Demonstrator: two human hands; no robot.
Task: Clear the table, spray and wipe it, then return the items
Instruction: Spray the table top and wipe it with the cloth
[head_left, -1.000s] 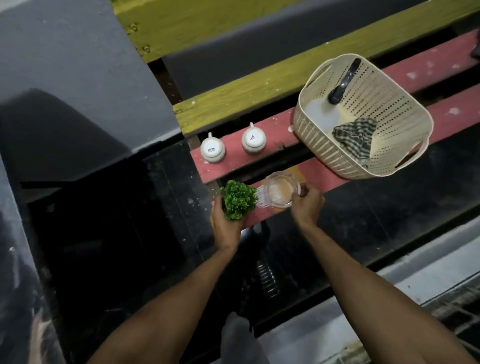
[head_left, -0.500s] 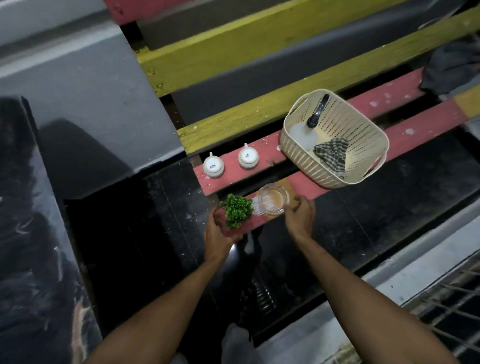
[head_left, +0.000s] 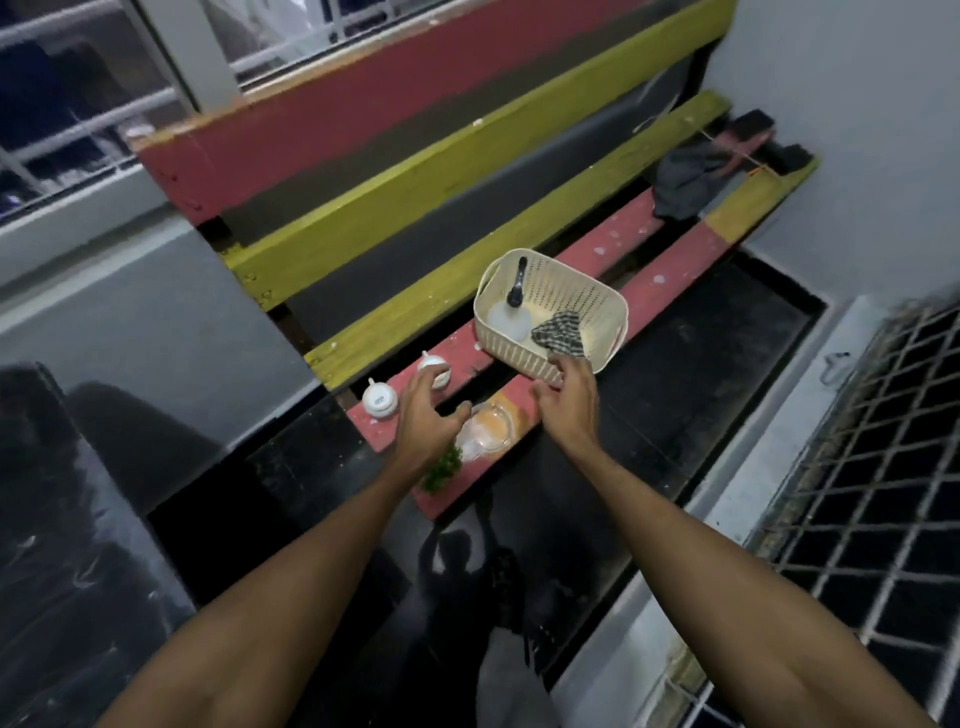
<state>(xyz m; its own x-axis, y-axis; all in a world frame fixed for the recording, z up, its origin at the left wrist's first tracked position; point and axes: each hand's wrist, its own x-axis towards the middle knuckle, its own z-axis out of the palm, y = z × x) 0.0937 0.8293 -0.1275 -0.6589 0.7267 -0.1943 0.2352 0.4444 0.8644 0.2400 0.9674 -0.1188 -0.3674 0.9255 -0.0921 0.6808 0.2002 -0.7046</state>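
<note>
Sitting at the bench's (head_left: 665, 280) near left end, the plant (head_left: 441, 470), glass bowl (head_left: 491, 426) and two white pots (head_left: 380, 399) seem already cleared. My left hand (head_left: 428, 413) and right hand (head_left: 569, 397) hover spread, holding nothing. The spray bottle (head_left: 511, 306) and cloth (head_left: 558, 335) lie in the basket (head_left: 613, 306), so I judge spraying, wiping and returning remain.

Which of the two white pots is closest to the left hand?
The pot nearer the basket; the left hand partly hides it, the other pot shows whole.

2 wht pots (head_left: 380, 399) (head_left: 429, 360), 1 basket (head_left: 511, 356), 1 glass (head_left: 491, 428), 1 plant (head_left: 441, 470), 1 cloth (head_left: 558, 335)
</note>
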